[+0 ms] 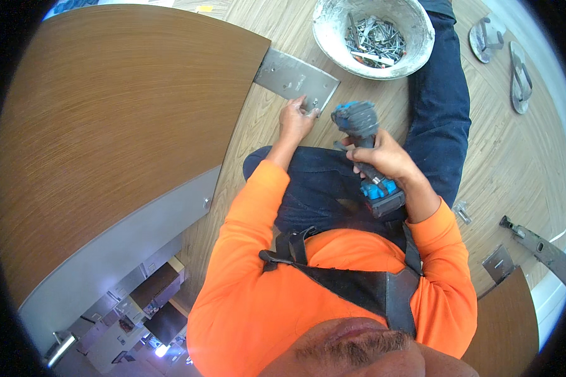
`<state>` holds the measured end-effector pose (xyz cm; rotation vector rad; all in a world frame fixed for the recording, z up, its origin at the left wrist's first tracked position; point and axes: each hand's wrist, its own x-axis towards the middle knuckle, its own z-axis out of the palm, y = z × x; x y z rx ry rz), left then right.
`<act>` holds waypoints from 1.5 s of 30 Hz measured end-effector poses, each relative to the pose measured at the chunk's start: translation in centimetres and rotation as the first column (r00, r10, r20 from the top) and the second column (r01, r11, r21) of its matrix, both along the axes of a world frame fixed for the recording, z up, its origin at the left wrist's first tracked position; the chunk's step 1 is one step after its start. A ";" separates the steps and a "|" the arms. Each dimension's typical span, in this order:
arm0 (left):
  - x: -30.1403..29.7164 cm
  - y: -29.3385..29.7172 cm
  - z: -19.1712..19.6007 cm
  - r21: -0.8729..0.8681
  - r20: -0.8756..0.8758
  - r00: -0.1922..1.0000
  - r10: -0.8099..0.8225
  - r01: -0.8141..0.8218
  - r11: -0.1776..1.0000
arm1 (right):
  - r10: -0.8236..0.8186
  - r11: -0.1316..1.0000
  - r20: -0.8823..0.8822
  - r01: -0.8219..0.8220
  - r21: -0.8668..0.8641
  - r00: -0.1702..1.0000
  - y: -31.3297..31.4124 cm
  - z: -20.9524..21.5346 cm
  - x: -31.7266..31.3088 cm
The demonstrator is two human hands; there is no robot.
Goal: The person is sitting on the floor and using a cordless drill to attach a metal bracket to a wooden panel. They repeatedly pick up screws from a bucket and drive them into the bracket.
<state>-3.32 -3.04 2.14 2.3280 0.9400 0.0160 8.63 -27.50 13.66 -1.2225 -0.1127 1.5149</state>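
Pale wood-patterned flooring [516,157] fills the head view, and a person in an orange long-sleeved top and dark trousers is seated on it. A large brown wood-grain panel [107,125] with a grey edge is seen at the left. A flat metal plate [292,76] projects from the panel's upper right corner and lies on the floor. The left hand [295,119] is laid on the near edge of this plate, fingers bent down and pressed to the metal; whether something small is pinched under them cannot be told. A blue and grey cordless drill [365,147] is held over the lap, its head just beside the plate and the left hand, its battery end toward the body. The right hand [387,160] is wrapped around the drill's handle, fingers closed on it. A white bucket [339,44] holding screws and metal bits is placed beyond the drill. Two sandals [506,53] are seen at the upper right, well apart from the hands. Loose metal brackets [538,245] lie at the right.
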 end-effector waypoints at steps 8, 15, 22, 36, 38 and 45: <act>0.2 -0.4 -2.7 0.192 0.007 0.993 -0.119 0.116 0.975 | -0.162 0.978 -0.021 0.164 0.130 0.986 -1.2 -0.9 1.9; 0.0 -0.8 -2.3 0.252 0.043 0.989 -0.141 0.126 0.959 | -0.133 0.981 -0.027 0.136 0.138 0.991 -0.9 -0.3 1.7; 1.2 -0.8 -1.3 0.185 -0.031 0.993 -0.114 0.117 0.976 | -0.170 0.973 -0.017 0.170 0.154 0.985 -1.0 -0.9 1.8; 1.2 -0.2 -1.3 0.261 -0.185 0.953 -0.239 0.282 0.923 | -0.185 0.972 -0.017 0.185 0.148 0.983 -0.8 -1.1 1.7; 1.2 0.0 -0.7 0.276 -0.203 0.923 -0.328 0.376 0.885 | -0.176 0.974 -0.009 0.176 0.141 0.984 -0.8 -1.4 1.8; 1.1 0.5 0.1 0.302 -0.131 0.908 -0.398 0.419 0.856 | -0.156 0.978 -0.006 0.156 0.142 0.988 -0.6 -1.3 1.8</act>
